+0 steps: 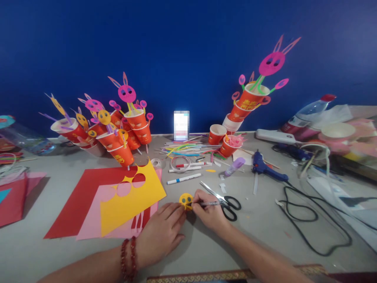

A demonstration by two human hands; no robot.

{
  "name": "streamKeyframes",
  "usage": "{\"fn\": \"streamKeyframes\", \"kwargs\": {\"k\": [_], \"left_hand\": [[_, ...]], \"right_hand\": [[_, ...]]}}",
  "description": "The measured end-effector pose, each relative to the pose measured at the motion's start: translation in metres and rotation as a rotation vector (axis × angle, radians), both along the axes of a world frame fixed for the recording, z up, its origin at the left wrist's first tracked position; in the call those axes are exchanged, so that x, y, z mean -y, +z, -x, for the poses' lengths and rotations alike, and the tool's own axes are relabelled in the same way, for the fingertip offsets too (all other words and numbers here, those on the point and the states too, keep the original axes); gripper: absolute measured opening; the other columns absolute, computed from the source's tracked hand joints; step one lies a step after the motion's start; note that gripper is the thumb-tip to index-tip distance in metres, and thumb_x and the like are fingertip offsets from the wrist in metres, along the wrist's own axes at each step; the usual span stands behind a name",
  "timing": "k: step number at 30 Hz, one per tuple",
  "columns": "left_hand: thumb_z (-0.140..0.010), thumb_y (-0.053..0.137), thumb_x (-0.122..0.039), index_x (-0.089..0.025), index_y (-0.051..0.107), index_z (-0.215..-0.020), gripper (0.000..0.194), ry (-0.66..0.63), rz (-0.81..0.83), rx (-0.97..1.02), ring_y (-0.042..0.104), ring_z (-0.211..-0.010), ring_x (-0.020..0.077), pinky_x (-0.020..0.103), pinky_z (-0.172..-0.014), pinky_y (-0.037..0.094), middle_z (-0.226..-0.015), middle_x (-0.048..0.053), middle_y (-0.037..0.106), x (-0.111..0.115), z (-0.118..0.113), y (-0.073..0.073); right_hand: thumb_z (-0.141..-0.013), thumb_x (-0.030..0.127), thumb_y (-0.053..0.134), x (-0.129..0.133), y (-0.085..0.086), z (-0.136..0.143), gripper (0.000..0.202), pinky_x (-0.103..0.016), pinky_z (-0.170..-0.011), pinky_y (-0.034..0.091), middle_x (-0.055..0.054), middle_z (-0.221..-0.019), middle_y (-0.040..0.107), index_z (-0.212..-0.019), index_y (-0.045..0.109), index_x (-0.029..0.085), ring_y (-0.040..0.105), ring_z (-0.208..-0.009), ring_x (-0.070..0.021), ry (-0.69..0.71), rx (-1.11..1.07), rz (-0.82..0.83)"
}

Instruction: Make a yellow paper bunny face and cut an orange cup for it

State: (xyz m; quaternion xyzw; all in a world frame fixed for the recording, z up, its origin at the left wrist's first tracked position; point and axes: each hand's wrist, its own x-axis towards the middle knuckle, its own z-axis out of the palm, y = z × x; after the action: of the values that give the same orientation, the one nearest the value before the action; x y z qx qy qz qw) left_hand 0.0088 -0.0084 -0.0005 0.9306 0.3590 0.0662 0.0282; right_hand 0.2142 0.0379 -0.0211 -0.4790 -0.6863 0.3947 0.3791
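A small yellow paper circle [186,200] with two dark eyes lies on the grey table in front of me. My left hand [163,230] rests flat at its lower left, fingertips at the edge of the circle and fingers extended. In my right hand [207,210] a thin pen [210,203] is pinched, its tip over the right part of the circle. Black-handled scissors [226,202] lie partly open just right of that hand. Cut yellow paper [132,204] lies over pink and red sheets [73,204] on the left.
Red cups with paper rabbit faces [138,122] stand back left, and another stack [249,100] back right. A blue glue gun [268,168] with a black cord, a purple glue stick [235,166] and a blue-banded marker [183,179] lie around.
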Motion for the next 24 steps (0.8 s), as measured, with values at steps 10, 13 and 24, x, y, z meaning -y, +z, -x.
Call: {"fn": "streamKeyframes", "kwargs": {"k": [10, 13, 24], "left_hand": [[-0.097, 0.053, -0.046, -0.014, 0.056, -0.132, 0.047, 0.003, 0.007, 0.009, 0.049, -0.127, 0.0263, 0.041, -0.11, 0.037, -0.134, 0.01, 0.06, -0.0002, 0.0001, 0.0008], [-0.097, 0.054, -0.045, -0.014, 0.056, -0.132, 0.047, -0.004, 0.014, 0.005, 0.049, -0.127, 0.0264, 0.041, -0.11, 0.037, -0.134, 0.01, 0.059, -0.0006, 0.0007, 0.0012], [-0.097, 0.053, -0.045, -0.012, 0.056, -0.131, 0.047, -0.003, 0.002, 0.021, 0.05, -0.125, 0.0271, 0.041, -0.109, 0.037, -0.133, 0.011, 0.06, 0.0004, 0.0, 0.0]], "right_hand": [[-0.075, 0.012, 0.051, 0.0, -0.002, -0.0004, 0.015, -0.024, -0.053, 0.034, 0.004, -0.059, 0.049, -0.065, 0.048, 0.023, 0.043, -0.055, -0.0133, 0.004, 0.02, -0.008], [-0.075, 0.012, 0.051, -0.0004, -0.0011, -0.0006, 0.015, -0.024, -0.052, 0.033, 0.005, -0.059, 0.048, -0.065, 0.047, 0.023, 0.042, -0.055, -0.013, 0.001, 0.001, 0.002], [-0.075, 0.012, 0.051, 0.0004, -0.0038, -0.0009, 0.015, -0.023, -0.051, 0.033, 0.005, -0.059, 0.047, -0.065, 0.047, 0.022, 0.041, -0.054, -0.0123, -0.006, -0.01, -0.011]]}}
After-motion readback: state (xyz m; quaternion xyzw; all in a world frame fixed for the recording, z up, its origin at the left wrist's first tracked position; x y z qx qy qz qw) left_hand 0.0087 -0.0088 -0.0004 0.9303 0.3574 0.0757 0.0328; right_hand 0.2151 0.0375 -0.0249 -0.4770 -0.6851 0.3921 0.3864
